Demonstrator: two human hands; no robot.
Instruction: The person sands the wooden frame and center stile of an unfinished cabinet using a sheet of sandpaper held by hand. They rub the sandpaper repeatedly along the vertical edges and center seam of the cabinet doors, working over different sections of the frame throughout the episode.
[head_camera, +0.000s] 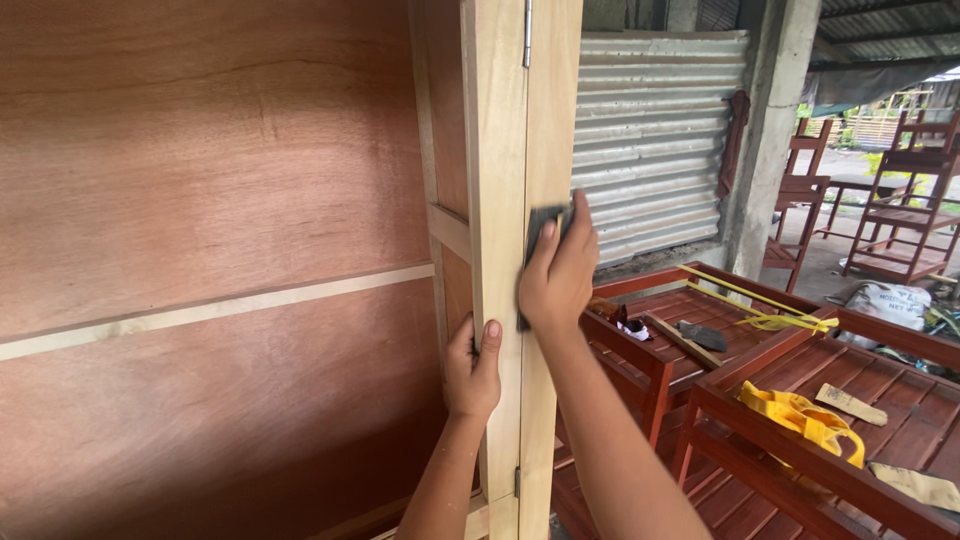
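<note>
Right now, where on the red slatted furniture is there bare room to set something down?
Bare slats show on the near frame between the yellow cloth and the paper strips. The farther frame is crowded with a dark tool, a stick and yellow straps. The right hand presses sandpaper on the door edge; the left hand grips it below.

— Dark sandpaper sheet (541, 232)?
— Folded, pressed flat against the pale wooden door edge (520, 150), partly hidden under fingers.
— And the door edge?
— Upright, unfinished light wood, metal hinge near the top, reddish plywood panel beside.
</note>
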